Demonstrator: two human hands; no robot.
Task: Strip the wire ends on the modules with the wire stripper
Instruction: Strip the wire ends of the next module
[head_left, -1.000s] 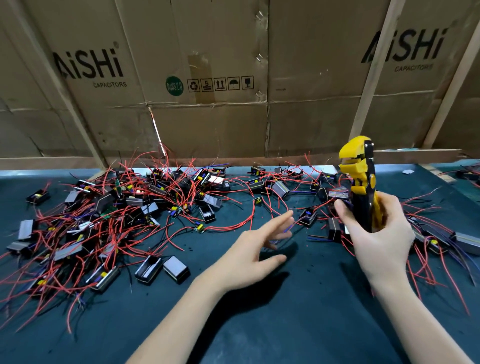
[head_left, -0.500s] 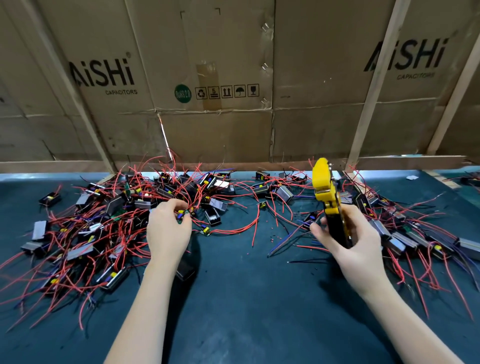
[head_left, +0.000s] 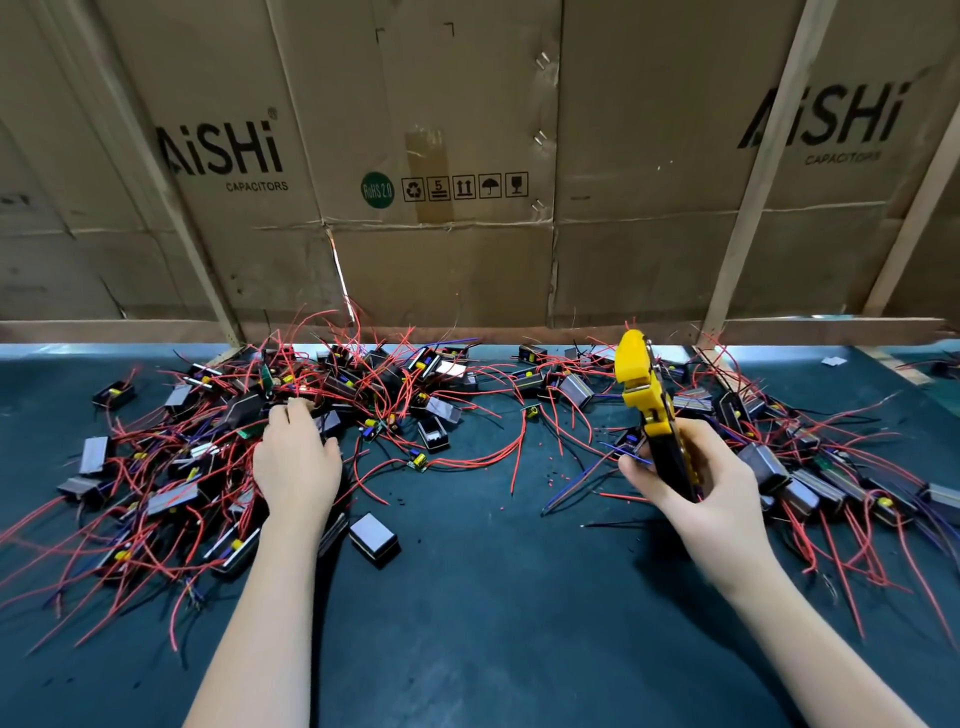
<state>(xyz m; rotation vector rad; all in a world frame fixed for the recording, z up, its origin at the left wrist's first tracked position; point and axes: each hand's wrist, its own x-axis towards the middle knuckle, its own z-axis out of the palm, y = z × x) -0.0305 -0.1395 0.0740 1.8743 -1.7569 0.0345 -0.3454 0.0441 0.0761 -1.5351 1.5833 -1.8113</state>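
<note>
My left hand (head_left: 297, 460) reaches into the big left pile of modules (head_left: 171, 499), small black boxes trailing red wires. Its fingers curl down over a black module (head_left: 330, 420) in the tangle; the fingertips are partly hidden among the wires. My right hand (head_left: 698, 486) grips the black handles of the yellow wire stripper (head_left: 641, 387), which stands upright with its jaws pointing up and away, above the table's right-centre. No wire is visible in its jaws. A second heap of modules (head_left: 779, 462) lies to the right of that hand.
A dark green mat (head_left: 493, 623) covers the table. One loose module (head_left: 374, 538) lies near my left wrist. Small bits of cut insulation dot the mat (head_left: 558, 475). A cardboard wall (head_left: 441, 260) with wooden struts closes the far edge.
My left hand swung from the table's middle to the left pile and settled onto a module. My right hand lowered the stripper slightly and brought it leftward.
</note>
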